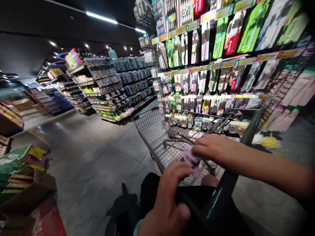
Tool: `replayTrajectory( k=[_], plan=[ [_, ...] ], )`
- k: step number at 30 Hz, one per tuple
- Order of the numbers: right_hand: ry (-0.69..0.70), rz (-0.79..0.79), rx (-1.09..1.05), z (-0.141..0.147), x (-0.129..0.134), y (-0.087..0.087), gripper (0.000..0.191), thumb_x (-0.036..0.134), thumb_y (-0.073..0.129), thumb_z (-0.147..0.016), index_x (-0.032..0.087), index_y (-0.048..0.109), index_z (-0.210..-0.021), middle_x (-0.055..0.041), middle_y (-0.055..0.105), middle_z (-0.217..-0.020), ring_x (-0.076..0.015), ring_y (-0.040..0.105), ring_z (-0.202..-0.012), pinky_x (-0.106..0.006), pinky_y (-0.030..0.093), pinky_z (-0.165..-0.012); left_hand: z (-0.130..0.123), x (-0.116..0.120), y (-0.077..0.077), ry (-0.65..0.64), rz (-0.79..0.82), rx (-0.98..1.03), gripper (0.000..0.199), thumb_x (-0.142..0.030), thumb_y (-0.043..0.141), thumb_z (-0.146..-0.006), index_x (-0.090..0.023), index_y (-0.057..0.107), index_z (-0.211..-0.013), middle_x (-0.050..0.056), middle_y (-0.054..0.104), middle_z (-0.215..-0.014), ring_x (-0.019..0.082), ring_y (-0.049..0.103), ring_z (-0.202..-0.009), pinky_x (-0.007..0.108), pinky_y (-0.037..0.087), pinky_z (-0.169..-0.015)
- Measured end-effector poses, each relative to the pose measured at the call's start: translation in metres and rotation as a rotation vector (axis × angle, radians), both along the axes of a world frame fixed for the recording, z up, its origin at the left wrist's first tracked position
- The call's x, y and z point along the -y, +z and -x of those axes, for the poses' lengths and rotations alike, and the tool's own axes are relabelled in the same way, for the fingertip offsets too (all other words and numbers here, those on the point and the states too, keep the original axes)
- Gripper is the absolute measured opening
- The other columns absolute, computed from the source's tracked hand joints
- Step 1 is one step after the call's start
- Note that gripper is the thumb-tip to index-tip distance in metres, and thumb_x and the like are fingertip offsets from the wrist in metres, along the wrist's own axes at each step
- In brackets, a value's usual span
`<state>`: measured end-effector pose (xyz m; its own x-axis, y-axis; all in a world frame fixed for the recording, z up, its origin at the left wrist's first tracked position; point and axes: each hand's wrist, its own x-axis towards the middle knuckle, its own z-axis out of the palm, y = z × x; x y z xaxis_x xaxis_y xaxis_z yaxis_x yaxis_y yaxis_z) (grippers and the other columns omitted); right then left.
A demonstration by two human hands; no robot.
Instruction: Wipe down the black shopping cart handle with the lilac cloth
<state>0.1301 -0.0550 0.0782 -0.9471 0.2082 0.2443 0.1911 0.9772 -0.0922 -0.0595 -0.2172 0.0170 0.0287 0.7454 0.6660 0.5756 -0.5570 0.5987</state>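
Observation:
A small crumpled lilac fabric piece (190,156) is pinched in the fingers of my right hand (209,147), above the shopping cart's near end. My left hand (167,193) reaches up from below, thumb apart and fingers loosely curved. Its fingertips are at the lilac piece; whether they touch it I cannot tell. Under my right forearm runs the dark cart handle (252,129). Beyond my hands stretches the wire basket of the shopping cart (150,139). My fingers partly cover the lilac piece, so its exact kind is unclear.
Shelves of hanging packaged goods (204,39) rise right behind the cart. More stocked shelves (108,88) stand farther left across the grey floor (95,157). Cardboard boxes (41,183) with goods sit at lower left. A yellow fluffy item (270,142) hangs low at right.

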Motion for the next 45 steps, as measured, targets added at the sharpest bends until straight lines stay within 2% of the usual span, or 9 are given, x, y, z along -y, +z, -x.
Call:
replayTrajectory(
  k=[3, 5, 8, 11, 17, 23, 31, 38, 45],
  plan=[
    [-0.177, -0.044, -0.037, 0.004, -0.002, -0.001, 0.019, 0.010, 0.052, -0.090, 0.019, 0.067, -0.099, -0.0059, 0.063, -0.092, -0.0178, 0.054, -0.082, -0.030, 0.038, -0.073, -0.015, 0.008, 0.004, -0.059, -0.077, -0.188, 0.058, -0.070, 0.030, -0.094, -0.028, 0.070, -0.099, 0.004, 0.072, -0.085, 0.022, 0.066, -0.082, 0.044, 0.044, -0.098],
    [-0.085, 0.058, -0.043, 0.013, 0.016, -0.002, 0.017, 0.012, 0.054, -0.091, 0.020, 0.066, -0.099, -0.0052, 0.063, -0.093, -0.0170, 0.054, -0.083, -0.028, 0.039, -0.073, -0.017, 0.010, 0.002, -0.006, -0.091, -0.272, 0.061, -0.066, 0.025, -0.095, -0.025, 0.067, -0.079, 0.005, 0.065, -0.065, 0.021, 0.061, -0.067, 0.042, 0.048, -0.079],
    [0.100, 0.178, -0.040, 0.028, 0.049, 0.000, 0.011, 0.018, 0.055, -0.094, 0.022, 0.064, -0.098, -0.0027, 0.064, -0.097, -0.0168, 0.055, -0.087, -0.028, 0.041, -0.076, -0.011, 0.011, 0.000, 0.062, -0.100, -0.371, 0.064, -0.060, 0.015, -0.097, -0.024, 0.057, -0.063, 0.007, 0.055, -0.057, 0.022, 0.054, -0.061, 0.040, 0.040, -0.059],
    [0.096, 0.147, -0.010, 0.029, 0.044, 0.001, 0.016, 0.016, 0.052, -0.095, 0.023, 0.065, -0.098, -0.0018, 0.064, -0.095, -0.0164, 0.056, -0.086, -0.028, 0.040, -0.075, -0.001, 0.011, 0.000, 0.083, -0.139, -0.411, 0.062, -0.056, 0.012, -0.096, -0.024, 0.047, -0.058, 0.005, 0.047, -0.053, 0.020, 0.045, -0.053, 0.039, 0.032, -0.054],
    [-0.162, -0.067, 0.086, 0.027, -0.004, 0.001, 0.014, 0.009, 0.059, -0.087, 0.020, 0.069, -0.084, -0.0042, 0.061, -0.084, -0.0162, 0.053, -0.076, -0.028, 0.034, -0.068, 0.026, 0.008, -0.004, 0.112, -0.175, -0.384, 0.058, -0.054, 0.006, -0.096, -0.024, 0.034, -0.057, 0.001, 0.034, -0.051, 0.018, 0.034, -0.051, 0.039, 0.025, -0.055],
    [0.190, 0.159, -0.048, 0.068, 0.031, -0.002, 0.017, 0.015, 0.056, -0.092, 0.023, 0.069, -0.099, -0.0021, 0.062, -0.093, -0.0144, 0.052, -0.082, -0.026, 0.035, -0.072, 0.067, 0.023, -0.006, 0.091, -0.106, -0.343, 0.055, -0.050, 0.009, -0.098, -0.023, 0.039, -0.060, 0.001, 0.038, -0.055, 0.019, 0.040, -0.058, 0.038, 0.031, -0.061],
    [-0.056, 0.045, 0.001, 0.057, -0.018, 0.003, 0.026, 0.001, 0.057, -0.080, 0.020, 0.071, -0.092, -0.0049, 0.060, -0.091, -0.0162, 0.051, -0.082, -0.027, 0.032, -0.069, 0.073, 0.022, -0.002, 0.063, -0.127, -0.329, 0.052, -0.047, 0.012, -0.099, -0.022, 0.035, -0.060, 0.000, 0.033, -0.055, 0.017, 0.035, -0.055, 0.037, 0.028, -0.061],
    [0.262, 0.237, 0.040, 0.095, 0.033, 0.010, 0.017, 0.013, 0.059, -0.086, 0.022, 0.071, -0.093, -0.0016, 0.061, -0.088, -0.0129, 0.053, -0.077, -0.024, 0.037, -0.069, 0.078, 0.007, -0.004, 0.084, -0.127, -0.315, 0.050, -0.043, 0.013, -0.100, -0.022, 0.037, -0.061, 0.001, 0.039, -0.056, 0.018, 0.040, -0.059, 0.037, 0.031, -0.064],
    [-0.088, 0.100, 0.047, 0.080, -0.022, -0.001, 0.029, 0.004, 0.057, -0.080, 0.022, 0.074, -0.095, -0.0062, 0.061, -0.093, -0.0165, 0.054, -0.082, -0.026, 0.035, -0.069, 0.097, 0.009, 0.000, 0.071, -0.118, -0.241, 0.052, -0.043, 0.012, -0.100, -0.022, 0.037, -0.059, 0.001, 0.038, -0.054, 0.018, 0.038, -0.058, 0.037, 0.032, -0.065]
  ],
)
